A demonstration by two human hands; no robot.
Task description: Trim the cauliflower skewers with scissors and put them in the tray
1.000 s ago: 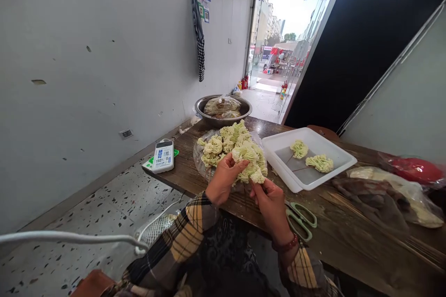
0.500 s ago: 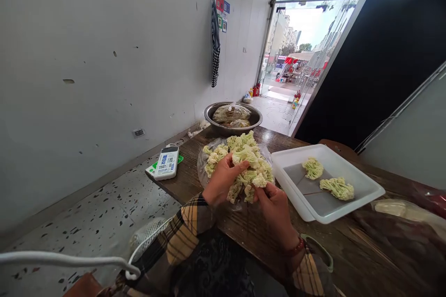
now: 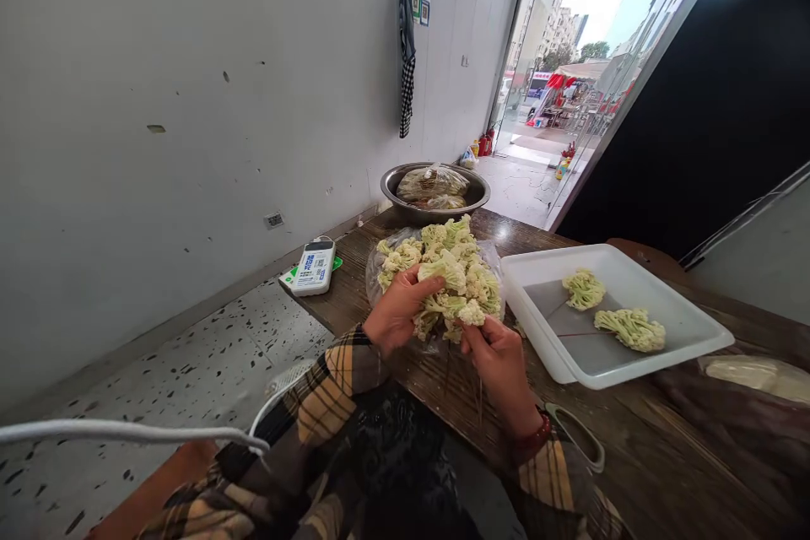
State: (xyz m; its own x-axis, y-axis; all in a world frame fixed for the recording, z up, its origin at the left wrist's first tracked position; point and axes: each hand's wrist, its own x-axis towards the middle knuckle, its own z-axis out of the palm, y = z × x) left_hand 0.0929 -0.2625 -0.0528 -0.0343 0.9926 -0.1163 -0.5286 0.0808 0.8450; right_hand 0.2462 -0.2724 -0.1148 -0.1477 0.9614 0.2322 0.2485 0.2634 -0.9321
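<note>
A cauliflower floret (image 3: 443, 272) is gripped between the thumb and fingers of my left hand (image 3: 398, 308), just above a heap of cut cauliflower (image 3: 405, 253) on a clear plastic bag (image 3: 375, 280). My right hand (image 3: 499, 359) is closed at the near side of the heap, its fingertips pinching a small floret (image 3: 472, 312). Thin sticks (image 3: 478, 396) show below the right hand; whether its fingers hold them is unclear. To the right, a white plastic tray (image 3: 544, 354) holds two cauliflower pieces (image 3: 629, 329), with thin stick-like lines running out from them.
Behind the heap stands a metal basin (image 3: 392, 196) with bagged food. A white payment device (image 3: 315, 266) sits at the table's left corner. Green-handled scissors (image 3: 579, 439) lie by my right wrist. A plastic bag (image 3: 759, 375) is at far right, and a white cable (image 3: 126, 432) crosses lower left.
The view has shifted, so the table and wall sit differently in the picture. Both hands keep nearly the same hold on the florets. Thin sticks below my right hand show more clearly now.
</note>
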